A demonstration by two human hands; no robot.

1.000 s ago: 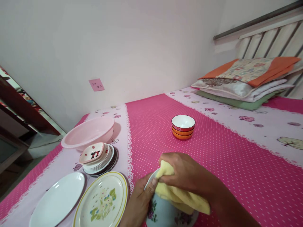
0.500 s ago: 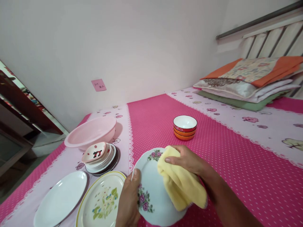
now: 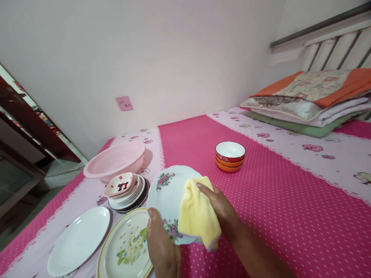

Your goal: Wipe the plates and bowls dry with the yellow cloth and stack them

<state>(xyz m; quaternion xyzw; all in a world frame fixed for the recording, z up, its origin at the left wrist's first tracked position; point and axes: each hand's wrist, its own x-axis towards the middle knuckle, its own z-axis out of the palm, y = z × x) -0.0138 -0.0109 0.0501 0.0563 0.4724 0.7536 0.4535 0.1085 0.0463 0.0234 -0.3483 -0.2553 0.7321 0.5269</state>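
A white plate with purple roses (image 3: pixel 165 197) is tilted up in front of me. My left hand (image 3: pixel 164 239) grips its lower left rim, the thumb on the face and the fingers hidden behind. In my right hand (image 3: pixel 222 206) is a yellow cloth (image 3: pixel 198 216), bunched under the thumb and lying against the right part of the plate. The cloth's lower end hangs past the rim. Just left of the left hand lies an oval plate with a yellow rim and flower print (image 3: pixel 127 247).
A white oval plate (image 3: pixel 79 241) lies at far left. Behind it are stacked small dishes (image 3: pixel 123 189) and a pink basin (image 3: pixel 116 160). Stacked orange and red bowls (image 3: pixel 230 156) stand on the pink dotted bedspread (image 3: pixel 290 216). Folded bedding (image 3: pixel 310 100) is piled back right, by the wall.
The rose plate has shifted up and left, turning a little in my left hand. My right hand has moved the cloth leftward across the plate's face.
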